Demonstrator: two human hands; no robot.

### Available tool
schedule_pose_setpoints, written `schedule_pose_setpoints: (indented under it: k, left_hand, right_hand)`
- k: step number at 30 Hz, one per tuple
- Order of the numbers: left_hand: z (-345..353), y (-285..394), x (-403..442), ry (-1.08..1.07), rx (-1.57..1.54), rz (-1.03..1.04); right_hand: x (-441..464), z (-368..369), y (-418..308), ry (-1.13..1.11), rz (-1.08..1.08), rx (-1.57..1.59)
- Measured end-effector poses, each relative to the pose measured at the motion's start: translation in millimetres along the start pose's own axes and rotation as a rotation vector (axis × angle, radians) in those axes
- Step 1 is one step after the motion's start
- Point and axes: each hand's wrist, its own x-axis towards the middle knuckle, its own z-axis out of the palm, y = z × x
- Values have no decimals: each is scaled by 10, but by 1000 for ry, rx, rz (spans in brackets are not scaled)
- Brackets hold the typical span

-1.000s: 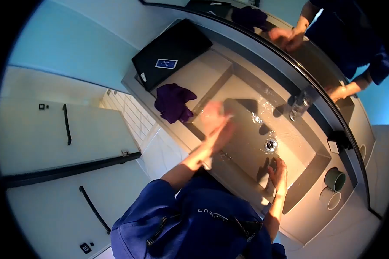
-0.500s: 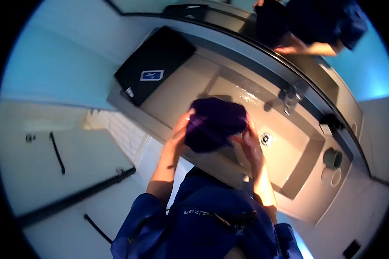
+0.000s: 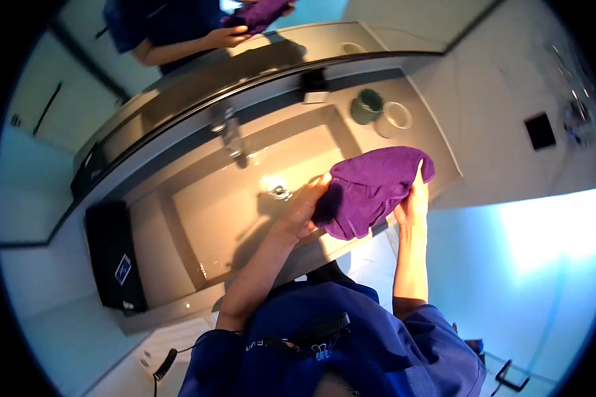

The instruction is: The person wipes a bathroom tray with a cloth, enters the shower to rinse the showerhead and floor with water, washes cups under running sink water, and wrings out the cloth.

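Observation:
A folded purple cloth point(image 3: 376, 188) is held up between both hands, over the front right part of the sink. My left hand point(image 3: 303, 210) grips its left edge, where a dark shadow falls on the fabric. On the opposite side my right hand point(image 3: 414, 198) holds the cloth's right end, one finger lying across the top near the corner. The wide beige sink point(image 3: 232, 212) lies beneath and to the left, its metal drain point(image 3: 279, 190) just beyond my left hand.
A faucet point(image 3: 232, 135) stands at the back of the sink below a mirror. A green cup point(image 3: 366, 106) and a pale round cup point(image 3: 395, 119) sit on the right counter. A black item with a blue-and-white label point(image 3: 112, 255) rests at the left end. A dark box point(image 3: 314, 83) is behind.
My view has turned to the right. Both hands have carried the purple cloth from the sink's left part to its right end, and it now looks more spread out.

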Motion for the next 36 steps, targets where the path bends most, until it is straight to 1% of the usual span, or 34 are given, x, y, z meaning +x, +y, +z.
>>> schedule_pose_setpoints:
  k: [1,3,4,5,6,7,8,10,11,12,13,14,16,17,18,19,20,21,22,23,24,26,27,28,29,30,32,33,34,35,36]
  left_hand:
    - [160,-62,155,-28,11,-32]
    - [509,-136,403,-180,-102,-227]
    - [595,-217,484,-206,-81,-248]
    - [737,-271,586,-229,57,-227]
    - [863,-335,701,-246,196,-200]
    - [1019,-430,884,-245,416,-135]
    - [1058,-543,1068,-258,427,-149]
    - [932,-852,1475,-290,354,232]
    - [893,-845,1596,-104,465,224]
    - [795,-780,1707,3,544,214]
    - [730,-688,1799,109,618,195]
    - [836,-600,1777,134,570,222]
    - [969,-483,1811,182,490,254]
    - [971,-500,1859,187,497,256]
    - [931,-514,1887,162,446,211]
    - [915,-534,1917,138,397,160]
    - [953,-510,1892,143,403,160]
    - [1042,-442,1798,92,279,64]
    - [1153,-375,1712,41,155,-35]
    - [1285,-310,1650,75,109,-98]
    - [1474,-257,1494,72,115,-104]
    - [1820,-126,1173,-12,81,-21]
    - [1958,-50,1063,-54,71,14]
    - [2025,66,975,-93,84,31]
    - [2116,220,861,-35,185,132]
    - [1943,339,899,-26,148,172]
    - [1593,575,978,-13,76,254]
    - [1293,625,1059,201,103,218]
    - [950,601,1173,409,133,176]
    - [818,540,1178,328,273,107]
    - [717,460,1183,246,409,41]
  right_hand:
    - [72,-107,-221,20,-58,-6]
    - [157,-281,-675,91,-190,-49]
    - [134,-382,-769,73,-257,-59]
    - [116,-441,-898,65,-308,-141]
    - [111,-517,-991,54,-350,-219]
    - [163,-657,-1098,77,-354,-209]
    - [206,-788,-1220,140,-373,-221]
    - [329,-1068,-1403,259,-400,-239]
    - [386,-1206,-1490,302,-396,-265]
    - [465,-1358,-1552,347,-385,-289]
    - [601,-1596,-1537,340,-371,-298]
    - [780,-1884,-1459,340,-362,-290]
    - [1109,-2470,-1157,405,-344,-860]
    - [1175,-2667,-1024,456,-271,-1025]
    - [1157,-2729,-947,441,-306,-1323]
    - [1042,-2642,-889,464,-241,-1590]
    - [928,-2451,-853,483,-169,-1855]
    - [890,-2344,-850,332,-76,-1963]
    - [909,-2465,-726,134,-253,-1903]
    - [945,-2443,-672,-10,-342,-1782]
    - [975,-2354,-605,-148,-427,-1657]
    - [1011,-2045,-539,-278,-508,-1793]
    - [1010,-1970,-568,-379,-583,-1702]
    - [1047,-2008,-560,-385,-583,-1695]
    - [1121,-2080,-564,-668,-475,-1552]
    - [1167,-2146,-563,-930,-364,-1390]
    - [1023,-1871,-1287,-780,46,-1219]
    - [930,-1649,-1671,-652,161,-1236]
    - [898,-1595,-1942,-576,283,-1148]
    - [815,-1483,-2170,-537,170,-1112]
    - [768,-1376,-2310,-515,122,-977]
